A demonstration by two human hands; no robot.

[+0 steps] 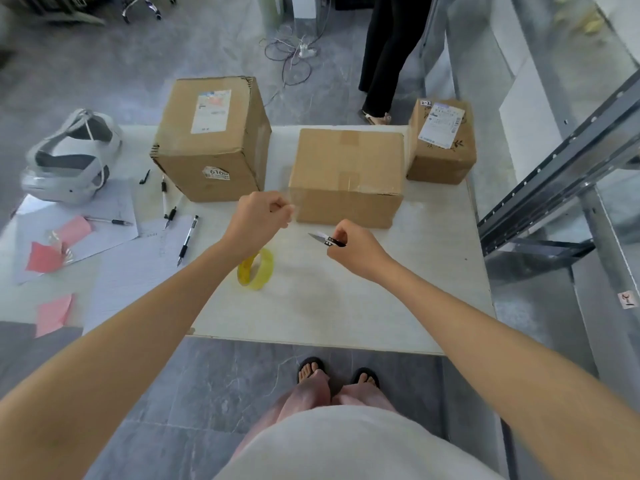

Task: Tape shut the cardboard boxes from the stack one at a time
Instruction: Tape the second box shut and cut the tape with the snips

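Cardboard of the middle box point(346, 161) is judged stiff yet light, and likely to slide on the smooth table point(346, 306) when pushed. It is best steadied with a palm on its top or gripped at a front corner while tape is pressed along the seam. It stands at the far middle of the table, flaps down, between a larger box point(207, 140) and a smaller box point(443, 143) just beside it. The tape roll point(255, 268) lies nearer, under the left forearm. Its film is judged thin and clingy, best kept taut by its end. The left hand point(258, 216) is curled, fingertips pinched together, by the box's front left corner. Whether a tape end is held cannot be told. A small knife point(327, 240) is clamped in the right hand point(356, 251), blade pointing left.
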